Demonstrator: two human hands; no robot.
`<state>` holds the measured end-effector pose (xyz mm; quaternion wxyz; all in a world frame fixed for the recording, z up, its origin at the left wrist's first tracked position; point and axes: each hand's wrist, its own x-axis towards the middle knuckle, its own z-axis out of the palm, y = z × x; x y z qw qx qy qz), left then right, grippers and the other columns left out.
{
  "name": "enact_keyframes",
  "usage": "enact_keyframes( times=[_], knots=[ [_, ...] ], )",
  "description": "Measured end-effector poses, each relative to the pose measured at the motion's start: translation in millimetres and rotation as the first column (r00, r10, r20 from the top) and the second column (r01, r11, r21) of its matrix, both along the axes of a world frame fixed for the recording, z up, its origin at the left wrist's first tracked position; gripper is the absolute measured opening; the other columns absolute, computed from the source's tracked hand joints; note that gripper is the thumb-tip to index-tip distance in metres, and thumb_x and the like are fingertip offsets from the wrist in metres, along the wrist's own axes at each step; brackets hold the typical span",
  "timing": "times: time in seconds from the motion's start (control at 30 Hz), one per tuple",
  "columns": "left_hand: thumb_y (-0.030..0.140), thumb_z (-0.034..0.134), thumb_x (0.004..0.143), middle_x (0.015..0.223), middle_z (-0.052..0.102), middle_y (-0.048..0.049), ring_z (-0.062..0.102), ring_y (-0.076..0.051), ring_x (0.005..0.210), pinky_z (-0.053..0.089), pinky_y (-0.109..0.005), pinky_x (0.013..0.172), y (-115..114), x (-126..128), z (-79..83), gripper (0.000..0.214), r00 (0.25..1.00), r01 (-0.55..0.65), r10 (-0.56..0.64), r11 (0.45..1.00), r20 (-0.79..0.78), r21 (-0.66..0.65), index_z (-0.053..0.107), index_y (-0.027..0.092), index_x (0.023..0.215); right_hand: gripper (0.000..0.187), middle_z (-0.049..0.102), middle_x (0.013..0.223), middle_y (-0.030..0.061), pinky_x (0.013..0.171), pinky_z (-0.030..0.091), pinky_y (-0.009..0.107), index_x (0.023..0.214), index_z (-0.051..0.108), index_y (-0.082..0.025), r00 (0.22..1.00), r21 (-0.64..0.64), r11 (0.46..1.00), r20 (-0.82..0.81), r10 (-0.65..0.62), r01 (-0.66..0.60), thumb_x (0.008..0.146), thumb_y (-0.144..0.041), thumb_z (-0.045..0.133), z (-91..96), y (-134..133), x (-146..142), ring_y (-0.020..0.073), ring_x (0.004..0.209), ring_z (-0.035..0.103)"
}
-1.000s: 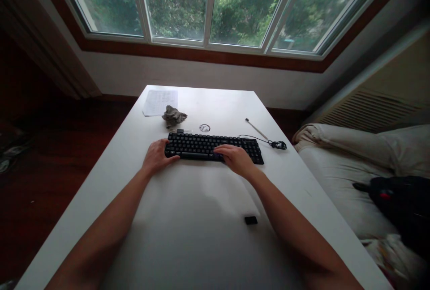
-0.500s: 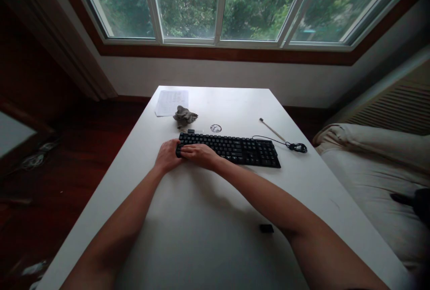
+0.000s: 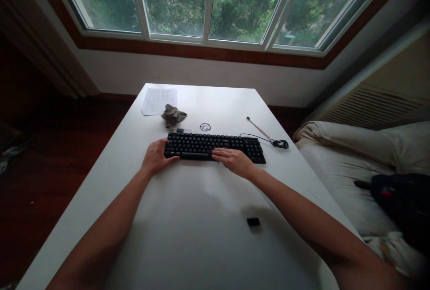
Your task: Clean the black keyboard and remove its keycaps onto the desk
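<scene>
A black keyboard [image 3: 195, 144] lies flat on the white table, its long side across my view. At its left end, my left hand [image 3: 156, 156] grips the corner, with the fingertips at the side edge and the thumb along the front. My right hand [image 3: 235, 161] rests on the front edge, right of the space bar. Its fingers are stretched out and close together over the lower keys; what lies beneath them is hidden. A coiled black cable [image 3: 279, 143] runs from the keyboard's back right.
Behind the keyboard lie a crumpled grey cloth [image 3: 173, 114], a paper sheet [image 3: 157, 100], a small round object [image 3: 205, 127] and a thin brush-like stick [image 3: 258, 127]. A small black piece [image 3: 253, 222] sits nearer me. At right stands a pale sofa [image 3: 331, 164].
My right hand has slid rightward along the keyboard's front, away from my left hand. My left hand stays at the left end, its thumb now in view. The camera view has shifted slightly.
</scene>
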<state>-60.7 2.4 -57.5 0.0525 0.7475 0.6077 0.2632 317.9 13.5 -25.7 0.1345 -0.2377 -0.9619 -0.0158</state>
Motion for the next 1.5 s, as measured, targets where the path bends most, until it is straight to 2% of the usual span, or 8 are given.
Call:
enact_keyframes(
  times=[0.2, 0.33, 0.5, 0.67, 0.87, 1.07, 1.23, 1.5],
  knots=[
    [0.063, 0.075, 0.073, 0.119, 0.062, -0.0111, 0.057, -0.034, 0.111, 0.044, -0.048, 0.1, -1, 1, 2.5, 0.069, 1.0, -0.009, 0.009, 1.0, 0.0, -0.02, 0.051, 0.023, 0.123, 0.047, 0.068, 0.132, 0.0074, 0.104, 0.054, 0.039, 0.13, 0.067, -0.022, 0.973, -0.041, 0.975, -0.064, -0.22, 0.218, 0.088, -0.006, 0.054, 0.4, -6, 61, 0.023, 0.121, 0.065],
    [0.063, 0.074, 0.073, 0.12, 0.062, -0.0108, 0.057, -0.034, 0.112, 0.043, -0.048, 0.102, -1, 2, 4.4, 0.067, 1.0, -0.015, 0.015, 1.0, -0.005, -0.027, 0.052, 0.023, 0.123, 0.043, 0.072, 0.123, 0.008, 0.1, 0.055, 0.04, 0.123, 0.072, -0.023, 0.907, -0.088, 0.928, -0.196, -0.372, 0.362, 0.091, -0.008, 0.048, 2.1, 3, 60, 0.0238, 0.113, 0.067],
    [0.061, 0.075, 0.073, 0.121, 0.063, -0.0116, 0.057, -0.034, 0.113, 0.043, -0.048, 0.102, -2, 2, 6.7, 0.067, 1.0, -0.014, 0.014, 0.999, -0.001, -0.032, 0.053, 0.023, 0.123, 0.041, 0.07, 0.125, 0.0081, 0.103, 0.051, 0.039, 0.124, 0.07, -0.022, 0.912, -0.119, 0.96, -0.299, -0.279, 0.255, 0.093, -0.007, 0.047, 3.4, 30, -24, 0.0227, 0.116, 0.064],
    [0.062, 0.076, 0.071, 0.122, 0.063, -0.0121, 0.058, -0.035, 0.114, 0.044, -0.048, 0.101, -2, 0, 7.8, 0.071, 1.0, -0.008, 0.008, 0.999, 0.003, -0.033, 0.052, 0.023, 0.125, 0.038, 0.069, 0.125, 0.0077, 0.099, 0.05, 0.033, 0.124, 0.069, -0.024, 0.956, -0.095, 0.983, -0.234, -0.175, 0.156, 0.095, -0.007, 0.05, 1.9, 64, -126, 0.0205, 0.113, 0.062],
    [0.062, 0.074, 0.073, 0.12, 0.064, -0.0121, 0.059, -0.034, 0.112, 0.044, -0.047, 0.1, -1, -1, 9.2, 0.067, 1.0, 0.002, -0.002, 1.0, 0.002, -0.027, 0.053, 0.022, 0.123, 0.035, 0.064, 0.137, 0.0062, 0.098, 0.051, 0.033, 0.124, 0.07, -0.024, 0.987, -0.063, 0.991, -0.103, -0.126, 0.12, 0.097, -0.009, 0.054, -1.0, 87, -170, 0.0211, 0.124, 0.058],
    [0.064, 0.073, 0.074, 0.122, 0.063, -0.012, 0.058, -0.034, 0.115, 0.044, -0.048, 0.101, -4, -1, 10.9, 0.067, 1.0, -0.004, 0.005, 1.0, 0.017, -0.013, 0.053, 0.023, 0.123, 0.04, 0.068, 0.131, 0.0059, 0.097, 0.053, 0.035, 0.125, 0.071, -0.026, 0.987, -0.091, 0.986, -0.059, -0.147, 0.142, 0.093, -0.006, 0.055, 1.3, 83, -128, 0.0207, 0.119, 0.063],
    [0.061, 0.073, 0.075, 0.121, 0.063, -0.0114, 0.058, -0.034, 0.114, 0.044, -0.048, 0.102, -6, 0, 11.0, 0.065, 1.0, -0.004, 0.005, 1.0, 0.013, -0.025, 0.052, 0.024, 0.124, 0.049, 0.067, 0.135, 0.0039, 0.103, 0.052, 0.035, 0.127, 0.07, -0.027, 0.969, -0.095, 0.971, -0.101, -0.227, 0.217, 0.089, -0.001, 0.054, 3.4, 71, -51, 0.0197, 0.125, 0.061],
    [0.062, 0.072, 0.075, 0.119, 0.063, -0.0116, 0.058, -0.034, 0.111, 0.045, -0.048, 0.1, -6, 4, 8.3, 0.065, 1.0, -0.01, 0.01, 1.0, -0.004, -0.022, 0.052, 0.024, 0.124, 0.055, 0.066, 0.136, 0.0041, 0.106, 0.051, 0.039, 0.126, 0.071, -0.026, 0.856, -0.059, 0.865, -0.126, -0.502, 0.498, 0.083, 0.002, 0.052, -1.3, 40, 72, 0.0218, 0.123, 0.064]
  ],
)
